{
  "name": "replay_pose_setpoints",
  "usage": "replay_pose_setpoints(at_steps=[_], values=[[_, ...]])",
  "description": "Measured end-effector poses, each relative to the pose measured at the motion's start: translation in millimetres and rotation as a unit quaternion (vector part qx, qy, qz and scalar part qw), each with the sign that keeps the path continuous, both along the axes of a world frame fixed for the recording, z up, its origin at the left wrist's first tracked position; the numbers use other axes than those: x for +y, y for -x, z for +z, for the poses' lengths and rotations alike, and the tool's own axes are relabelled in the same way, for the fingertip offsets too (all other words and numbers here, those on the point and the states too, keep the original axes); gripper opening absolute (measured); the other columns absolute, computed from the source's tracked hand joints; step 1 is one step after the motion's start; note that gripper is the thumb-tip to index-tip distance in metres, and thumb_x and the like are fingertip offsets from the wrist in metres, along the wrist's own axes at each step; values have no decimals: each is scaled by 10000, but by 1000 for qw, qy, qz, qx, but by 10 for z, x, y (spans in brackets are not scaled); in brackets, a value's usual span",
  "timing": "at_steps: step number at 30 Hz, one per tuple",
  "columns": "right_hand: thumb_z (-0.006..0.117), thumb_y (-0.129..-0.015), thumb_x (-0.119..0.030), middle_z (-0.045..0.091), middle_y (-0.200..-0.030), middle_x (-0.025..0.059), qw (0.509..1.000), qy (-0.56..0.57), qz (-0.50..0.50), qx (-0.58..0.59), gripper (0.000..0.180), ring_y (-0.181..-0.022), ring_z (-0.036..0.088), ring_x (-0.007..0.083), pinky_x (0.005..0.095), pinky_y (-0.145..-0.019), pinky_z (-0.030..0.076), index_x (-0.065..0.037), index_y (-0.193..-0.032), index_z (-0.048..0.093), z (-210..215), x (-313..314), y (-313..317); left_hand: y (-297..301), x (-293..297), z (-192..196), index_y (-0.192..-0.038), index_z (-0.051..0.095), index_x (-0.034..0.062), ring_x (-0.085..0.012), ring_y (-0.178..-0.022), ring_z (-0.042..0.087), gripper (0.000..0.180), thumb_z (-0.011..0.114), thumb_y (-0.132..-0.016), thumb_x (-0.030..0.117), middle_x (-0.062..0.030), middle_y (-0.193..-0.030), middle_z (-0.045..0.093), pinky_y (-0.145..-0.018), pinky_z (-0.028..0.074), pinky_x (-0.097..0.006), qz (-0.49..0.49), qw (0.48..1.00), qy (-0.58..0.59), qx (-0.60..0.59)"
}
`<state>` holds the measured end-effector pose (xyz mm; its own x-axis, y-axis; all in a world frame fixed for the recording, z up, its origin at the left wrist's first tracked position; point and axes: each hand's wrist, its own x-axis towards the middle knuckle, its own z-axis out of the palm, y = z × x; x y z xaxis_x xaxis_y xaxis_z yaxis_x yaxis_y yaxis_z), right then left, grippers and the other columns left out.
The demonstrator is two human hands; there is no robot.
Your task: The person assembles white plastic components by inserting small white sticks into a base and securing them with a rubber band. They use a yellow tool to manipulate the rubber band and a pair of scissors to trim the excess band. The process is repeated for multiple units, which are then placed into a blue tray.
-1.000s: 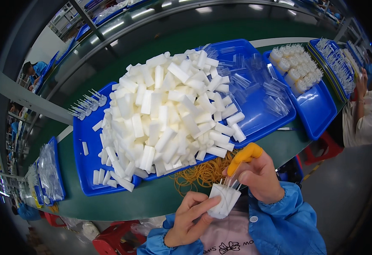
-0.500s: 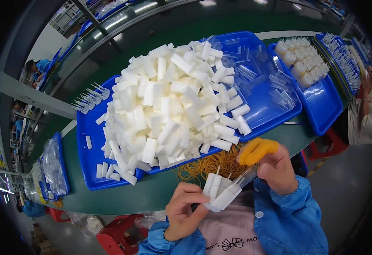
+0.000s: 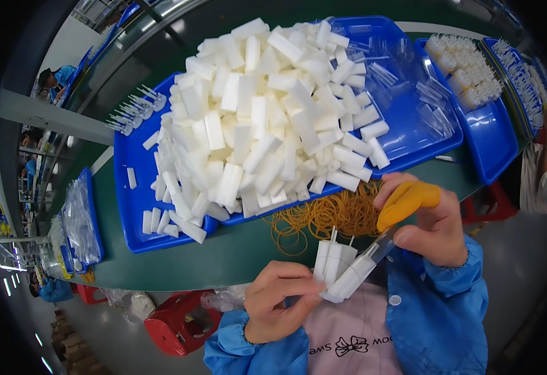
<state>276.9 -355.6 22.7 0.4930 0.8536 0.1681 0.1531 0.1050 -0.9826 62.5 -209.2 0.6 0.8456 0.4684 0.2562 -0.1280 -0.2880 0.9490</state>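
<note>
Head cam: left hand [image 3: 279, 300] is pinched shut on a bunch of white sticks [image 3: 339, 269], long axis leaning up-right toward the right hand [image 3: 426, 228], which grips a clear tube [image 3: 379, 245] at their tips. Rubber bands [image 3: 323, 215] lie just beyond.

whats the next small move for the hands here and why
Probably push the clear tube in the right hand further down among the white pieces pinched by the left hand: its tip meets the bundle at a slant, not seated.
</note>
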Motion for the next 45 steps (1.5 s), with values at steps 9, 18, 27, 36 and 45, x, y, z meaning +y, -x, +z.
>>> replay_pose_setpoints(at_steps=[9, 18, 27, 36, 45], values=[[785, -651, -134, 650, -847, 66, 995, -37, 19, -91, 233, -1016, 592, 298, 493, -962, 319, -63, -844, 674, 100, 96, 252, 11, -75, -36, -995, 557, -17, -181, -818, 611, 374, 746, -678, -83, -159, -931, 619, -704, 489, -264, 36, 982, 165, -83], [794, -623, -133, 654, -847, 28, 993, -34, 9, -116, 229, -1005, 600, 308, 494, -946, 338, -73, -803, 665, 66, 175, 398, 26, 18, -86, -1015, 510, -4, -202, -874, 605, 400, 721, -689, -102, -170, -974, 590, -769, 495, -294, 26, 975, 195, -106], [823, -580, -210, 646, -863, -35, 953, -27, -50, -297, 272, -976, 578, 247, 521, -954, 347, -202, -819, 694, 201, 73, 549, 11, 160, -11, -1155, 497, 1, -266, -1024, 553, 579, 807, -678, 114, -191, -1176, 456, -879, 472, -368, -39, 976, 205, -67], [772, -651, -204, 628, -910, 30, 973, -31, -132, -185, 270, -938, 572, 272, 437, -920, 379, -116, -890, 683, 238, 82, 255, -2, 54, -181, -1250, 421, -37, -250, -1098, 541, 689, 783, -665, 5, -168, -1166, 543, -933, 439, -354, -8, 928, 364, -78], [728, -649, -149, 574, -840, 62, 708, 325, -257, -571, 212, -859, 513, 257, 378, -743, 369, -101, -849, 678, -285, -185, -1103, -90, -60, -80, -1214, 444, 12, -197, -1013, 577, 692, 800, -684, 280, -80, -1107, 562, -896, 478, -330, 121, 921, 371, -2]])
